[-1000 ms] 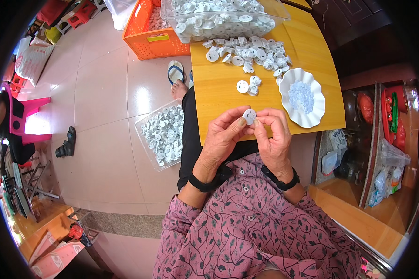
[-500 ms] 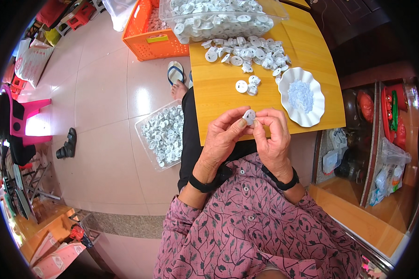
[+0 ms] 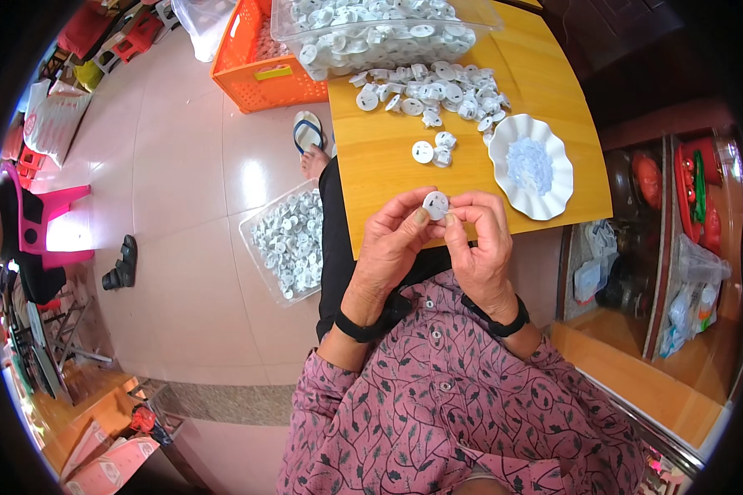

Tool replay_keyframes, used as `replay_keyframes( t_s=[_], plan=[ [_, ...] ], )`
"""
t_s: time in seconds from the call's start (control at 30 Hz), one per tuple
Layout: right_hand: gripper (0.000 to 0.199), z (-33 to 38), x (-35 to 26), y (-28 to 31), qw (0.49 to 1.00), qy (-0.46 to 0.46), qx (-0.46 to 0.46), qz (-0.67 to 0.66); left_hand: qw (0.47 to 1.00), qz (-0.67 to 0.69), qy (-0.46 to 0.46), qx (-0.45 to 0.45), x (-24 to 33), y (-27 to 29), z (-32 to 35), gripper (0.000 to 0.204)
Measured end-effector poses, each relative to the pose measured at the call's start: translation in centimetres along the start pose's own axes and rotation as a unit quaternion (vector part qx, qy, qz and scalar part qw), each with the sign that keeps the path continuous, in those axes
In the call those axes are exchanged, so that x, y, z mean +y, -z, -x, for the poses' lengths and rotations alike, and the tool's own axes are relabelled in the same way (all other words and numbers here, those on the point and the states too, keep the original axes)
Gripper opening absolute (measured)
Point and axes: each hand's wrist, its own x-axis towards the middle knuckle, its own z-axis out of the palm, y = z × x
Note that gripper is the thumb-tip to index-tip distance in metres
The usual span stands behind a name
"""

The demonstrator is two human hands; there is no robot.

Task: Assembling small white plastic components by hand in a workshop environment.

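Between the thumb and fingers of my left hand (image 3: 394, 235) is a round white plastic part (image 3: 436, 205) with dark slots in its face. The thumb and forefinger of my right hand (image 3: 479, 235) pinch together at the part's right edge; a tiny pale bit shows at their tips, too small to name. Both hands are over the near edge of the yellow table (image 3: 388, 194). Just beyond them lie a few similar parts (image 3: 423, 152). To the right stands a white scalloped dish (image 3: 562, 181) holding many small, pale-blue translucent pieces (image 3: 530, 167).
A loose heap of white parts (image 3: 450, 91) lies farther back, before a clear bin (image 3: 388, 37) full of them. An orange crate (image 3: 264, 87) stands beyond the table's left side. On the floor are another filled clear tray (image 3: 260, 268) and a black sandal (image 3: 121, 264).
The white part has tilted a little, its face showing rounder now. Both hands stay together at almost the same place, and the whole view has shifted slightly.
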Motion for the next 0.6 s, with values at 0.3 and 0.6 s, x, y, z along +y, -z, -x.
replay_keyframes(
  t_s=[0.3,0.6],
  plan=[
    [0.015,-0.02,-0.01,-0.16,1.000,-0.009,0.004,-0.009,1.000,-0.002,-0.005,0.003,0.02,-0.12,0.10,0.035],
    [0.017,0.01,0.11,-0.33,1.000,-0.005,0.005,0.000,1.000,-0.021,-0.001,0.008,0.09,-0.23,0.12,0.033]
  ],
)
